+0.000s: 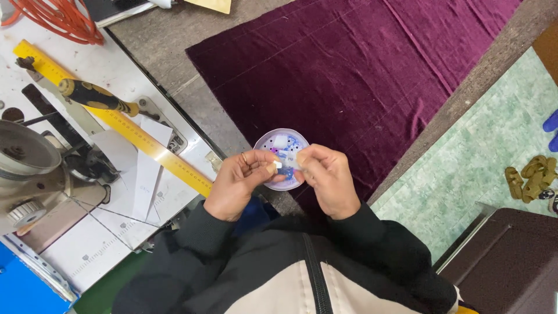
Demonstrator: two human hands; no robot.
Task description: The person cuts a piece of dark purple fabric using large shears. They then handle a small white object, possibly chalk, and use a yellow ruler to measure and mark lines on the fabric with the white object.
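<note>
Small white plastic piece (278,165) sits pinched between the two hands, held just above a round, shallow white dish (264,142) that holds small blue, white and purple bits. The left hand (237,185) has its fingers (268,169) closed on the piece from the left, thumb and forefinger tips pressed on it; a ring shows on one finger. The right hand (328,179) meets it from the other side, its fingers (301,160) curled shut on the same piece, so the fingertips of both hands nearly touch. The dish rests at the near edge of a dark purple velvet cloth (360,64) spread over the grey desk (168,40). Well to the left lies a long yellow metal ruler (125,128), crossed by a screwdriver with a black and yellow handle (93,96), on the white bed of a sewing machine (35,157). An orange coiled cord (61,17) lies at the top left corner. Both sleeves are dark.
</note>
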